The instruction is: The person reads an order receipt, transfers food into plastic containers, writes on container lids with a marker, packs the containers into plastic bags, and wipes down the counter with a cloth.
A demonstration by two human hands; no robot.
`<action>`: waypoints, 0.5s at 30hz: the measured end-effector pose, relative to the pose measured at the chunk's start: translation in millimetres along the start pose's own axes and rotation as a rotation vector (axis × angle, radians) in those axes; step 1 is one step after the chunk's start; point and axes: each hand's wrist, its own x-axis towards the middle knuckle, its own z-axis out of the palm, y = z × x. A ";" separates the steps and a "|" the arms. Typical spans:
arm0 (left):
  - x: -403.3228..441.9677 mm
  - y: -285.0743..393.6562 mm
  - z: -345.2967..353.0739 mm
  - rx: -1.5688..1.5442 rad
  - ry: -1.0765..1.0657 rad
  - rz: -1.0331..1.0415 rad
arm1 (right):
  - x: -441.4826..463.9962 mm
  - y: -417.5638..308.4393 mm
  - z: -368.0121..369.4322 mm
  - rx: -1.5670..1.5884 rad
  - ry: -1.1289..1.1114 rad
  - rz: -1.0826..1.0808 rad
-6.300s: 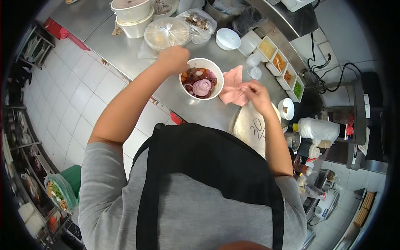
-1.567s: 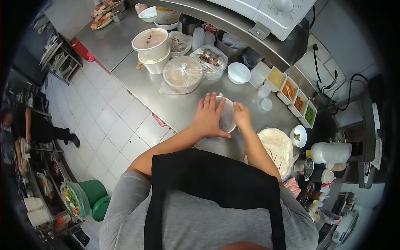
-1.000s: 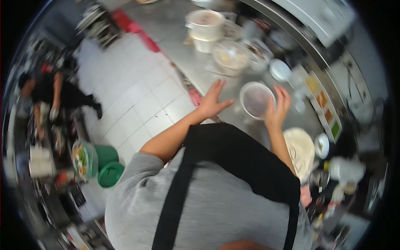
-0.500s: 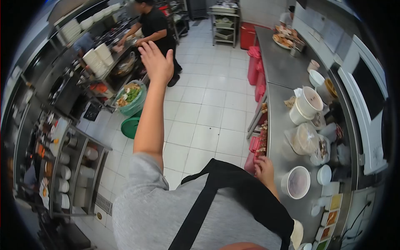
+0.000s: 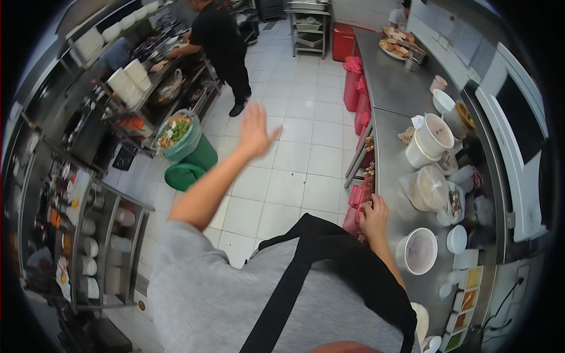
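My left hand (image 5: pixel 256 132) is stretched out over the tiled floor with its fingers extended and the thumb apart. It is slightly blurred and holds nothing. A green bin (image 5: pixel 203 154), lined with a bag and filled with food scraps (image 5: pixel 176 130), stands to its left, and a round green lid (image 5: pixel 183 176) leans at the bin's base. At the edge of the steel counter (image 5: pixel 391 170), my right hand (image 5: pixel 374 217) rests with fingers slightly bent and apart, nothing visible in them. Just below that edge are pink-red containers (image 5: pixel 354 215). A white tub (image 5: pixel 416 251) sits near my right hand.
On the counter stand stacked white buckets (image 5: pixel 425 147), a bagged tub (image 5: pixel 428 188) and sauce containers (image 5: pixel 468 300). A co-worker in black (image 5: pixel 222 44) works at the left station. A shelf rack (image 5: pixel 115 247) stands at the lower left. Red bins (image 5: pixel 352 88) line the counter's far side.
My left hand has moved right and lower, away from the co-worker and over the floor. My right hand has shifted slightly up and onto the counter's edge. The view has tilted a little.
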 end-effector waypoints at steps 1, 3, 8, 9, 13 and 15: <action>-19.9 18.4 8.9 -0.122 -0.205 0.001 | -0.1 -0.5 0.7 0.009 0.011 0.010; -37.6 48.9 -11.5 -0.696 -0.444 -0.055 | -1.9 -1.7 1.6 0.025 0.024 0.033; -69.8 129.1 -22.8 -0.921 -1.084 0.013 | 2.0 -2.1 0.0 0.068 0.057 0.073; -73.4 136.5 -15.2 -0.851 -1.117 0.012 | -0.1 -0.7 0.6 0.076 0.066 0.081; -125.3 139.5 8.1 -0.750 -1.382 0.110 | 1.7 -0.7 1.2 0.097 0.087 0.090; -154.4 126.4 46.0 -1.304 -1.741 -0.010 | 1.4 -2.6 -1.5 0.100 0.084 0.095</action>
